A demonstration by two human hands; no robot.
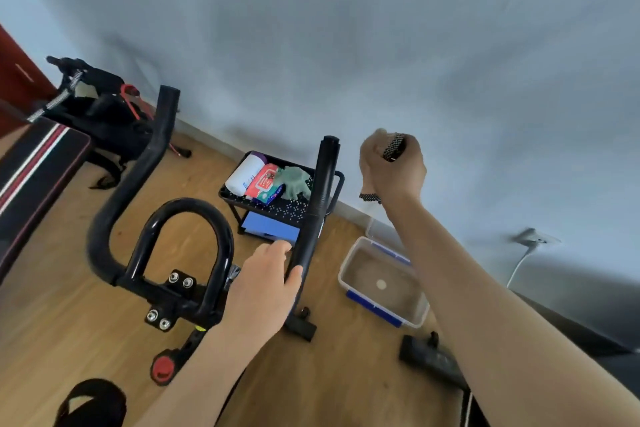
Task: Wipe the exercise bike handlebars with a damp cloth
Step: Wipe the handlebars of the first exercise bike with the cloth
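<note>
The black exercise bike handlebars [138, 180] fill the lower middle, with an inner loop [221, 236] and two outer bars. My left hand [266, 284] grips the lower part of the right bar [320, 198]. My right hand [391, 170] is raised to the right of that bar's tip, apart from it, and is closed on a black-and-white patterned cloth [394, 146]. A bit of the cloth hangs below the wrist.
A small black cart [273, 208] behind the bars holds a white roll, a red wipes pack and a green glove. A clear plastic tub [381, 282] with water stands on the wood floor at right. A padded bench [31, 170] and black gear lie at left.
</note>
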